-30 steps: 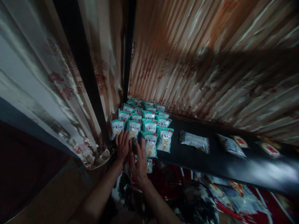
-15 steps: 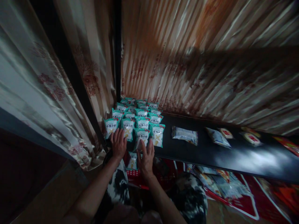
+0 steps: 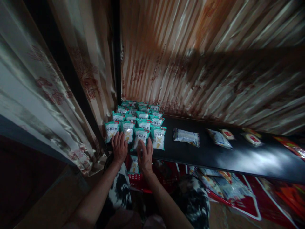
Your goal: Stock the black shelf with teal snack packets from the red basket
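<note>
Several teal and white snack packets (image 3: 137, 119) lie in rows at the left end of a black shelf (image 3: 214, 156). My left hand (image 3: 119, 147) lies flat, fingers stretched out, against the front-row packets near the left corner. My right hand (image 3: 144, 155) is beside it with fingers spread, touching the front packet (image 3: 141, 136) at the shelf edge. Neither hand grips anything. One more teal packet (image 3: 134, 165) shows below the shelf edge between my wrists.
Clear and red-labelled packets (image 3: 186, 136) (image 3: 218, 138) (image 3: 253, 139) lie spaced along the shelf to the right. Striped curtains (image 3: 202, 60) hang behind and to the left. A dark post (image 3: 116, 51) stands in the corner. Red bags with more packets (image 3: 228, 190) sit below.
My right hand has moved slightly left and up onto the front packet. My left hand stays on the front row. The view has shifted a little.
</note>
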### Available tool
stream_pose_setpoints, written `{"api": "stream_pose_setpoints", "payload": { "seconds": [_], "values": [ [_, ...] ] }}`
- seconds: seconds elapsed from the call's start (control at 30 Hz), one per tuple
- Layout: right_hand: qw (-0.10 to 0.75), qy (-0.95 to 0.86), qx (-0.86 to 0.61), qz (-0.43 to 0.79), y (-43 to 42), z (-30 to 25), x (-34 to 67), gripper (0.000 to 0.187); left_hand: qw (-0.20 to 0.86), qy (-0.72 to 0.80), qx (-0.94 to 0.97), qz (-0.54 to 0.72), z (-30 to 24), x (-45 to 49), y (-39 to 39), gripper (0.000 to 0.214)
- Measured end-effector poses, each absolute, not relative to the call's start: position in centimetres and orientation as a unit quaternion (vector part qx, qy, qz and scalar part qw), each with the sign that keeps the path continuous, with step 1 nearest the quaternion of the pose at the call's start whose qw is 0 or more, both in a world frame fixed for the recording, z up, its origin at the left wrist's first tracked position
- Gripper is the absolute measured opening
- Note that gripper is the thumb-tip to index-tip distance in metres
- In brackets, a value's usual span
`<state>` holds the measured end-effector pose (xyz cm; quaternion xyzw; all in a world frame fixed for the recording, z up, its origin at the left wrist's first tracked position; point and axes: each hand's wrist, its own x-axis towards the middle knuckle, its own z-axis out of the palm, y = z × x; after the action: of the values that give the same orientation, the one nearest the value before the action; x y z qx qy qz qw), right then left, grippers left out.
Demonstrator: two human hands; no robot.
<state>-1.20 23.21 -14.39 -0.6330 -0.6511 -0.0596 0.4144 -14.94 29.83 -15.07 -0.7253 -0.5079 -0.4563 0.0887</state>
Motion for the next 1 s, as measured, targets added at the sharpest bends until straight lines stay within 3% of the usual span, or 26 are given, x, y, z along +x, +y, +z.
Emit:
{"api": "stream_pose_setpoints", "payload": {
  "seconds": [0.57,1.0],
  "values": [
    [0.422,-0.651,-0.63,-0.041,24.2,-14.9,-0.9,0.051,0.1,-0.465,-0.745,-0.468,-14.9,-15.1,29.1,0.043],
    [0.423,-0.673,-0.606,-0.035,23.0,-13.5,1.4,0.063,0.126,-0.36,-0.847,-0.371,-14.0,-11.0,26.7,0.042]
  ]
}}
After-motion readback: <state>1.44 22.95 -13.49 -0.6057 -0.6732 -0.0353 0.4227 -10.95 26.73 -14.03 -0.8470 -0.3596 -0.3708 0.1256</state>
